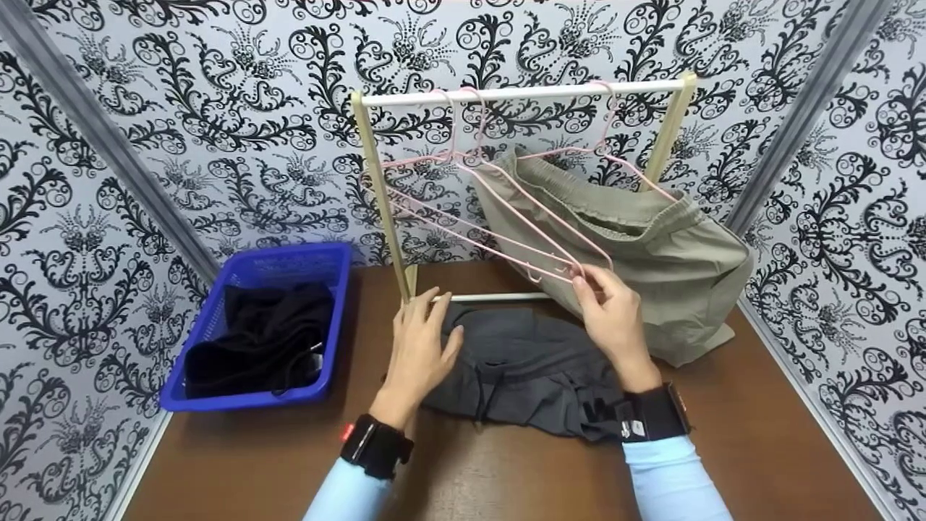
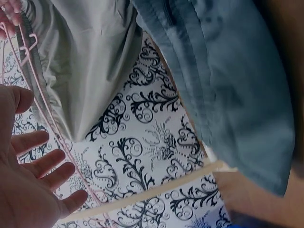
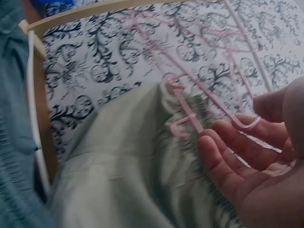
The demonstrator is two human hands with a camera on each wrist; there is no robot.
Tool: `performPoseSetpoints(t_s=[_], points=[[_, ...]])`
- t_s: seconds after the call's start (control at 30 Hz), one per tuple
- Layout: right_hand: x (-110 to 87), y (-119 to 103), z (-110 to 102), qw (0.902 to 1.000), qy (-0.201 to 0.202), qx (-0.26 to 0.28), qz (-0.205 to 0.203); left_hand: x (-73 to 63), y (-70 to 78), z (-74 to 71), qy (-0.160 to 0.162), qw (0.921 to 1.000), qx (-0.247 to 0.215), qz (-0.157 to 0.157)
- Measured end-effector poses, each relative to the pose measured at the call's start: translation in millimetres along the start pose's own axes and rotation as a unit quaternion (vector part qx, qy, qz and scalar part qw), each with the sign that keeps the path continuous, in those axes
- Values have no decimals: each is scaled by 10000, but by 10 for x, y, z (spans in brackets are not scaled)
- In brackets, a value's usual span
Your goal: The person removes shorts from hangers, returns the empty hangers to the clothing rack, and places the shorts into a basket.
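My right hand [image 1: 615, 311] pinches the lower right corner of a pink hanger [image 1: 499, 250] between thumb and fingers; the hanger hooks on the rack's top bar. A second pink hanger hangs close beside it. My left hand [image 1: 419, 347], fingers spread, hovers by the rack's left post, over the left end of dark grey drawstring bottoms [image 1: 535, 354] lying on the table. In the left wrist view its palm and fingers [image 2: 42, 166] hold nothing. Olive elastic-waist bottoms [image 1: 673, 289] hang from another pink hanger at the right, behind my right hand.
A small clothes rack with wooden posts [image 1: 382, 202] and a white top bar [image 1: 542, 92] stands at the back of the brown table [image 1: 492, 477]. To the left, a blue basket [image 1: 340, 289] contains black clothing [image 1: 268, 340]. Patterned walls [image 1: 289, 174] enclose the back and sides.
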State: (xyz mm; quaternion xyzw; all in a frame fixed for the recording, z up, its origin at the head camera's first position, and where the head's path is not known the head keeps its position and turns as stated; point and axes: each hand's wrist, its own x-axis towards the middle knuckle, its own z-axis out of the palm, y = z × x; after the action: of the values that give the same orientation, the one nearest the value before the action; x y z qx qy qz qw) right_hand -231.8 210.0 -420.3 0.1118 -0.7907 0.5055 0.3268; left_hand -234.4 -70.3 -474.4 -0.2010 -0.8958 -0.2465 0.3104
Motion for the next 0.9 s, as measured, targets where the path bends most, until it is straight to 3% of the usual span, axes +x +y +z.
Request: performPoseSetpoints(t_s=[0.47, 0.77, 0.9], points=[[-306, 297, 71, 9991, 313, -126, -256, -146, 149, 230, 283, 9993, -31, -244], [-475, 356, 95, 9993, 254, -146, -239, -282, 214, 348, -158, 9987, -72, -470], [-560, 401, 114, 9998, 92, -171, -9, -360, 228, 413, -251, 9985, -83, -477]])
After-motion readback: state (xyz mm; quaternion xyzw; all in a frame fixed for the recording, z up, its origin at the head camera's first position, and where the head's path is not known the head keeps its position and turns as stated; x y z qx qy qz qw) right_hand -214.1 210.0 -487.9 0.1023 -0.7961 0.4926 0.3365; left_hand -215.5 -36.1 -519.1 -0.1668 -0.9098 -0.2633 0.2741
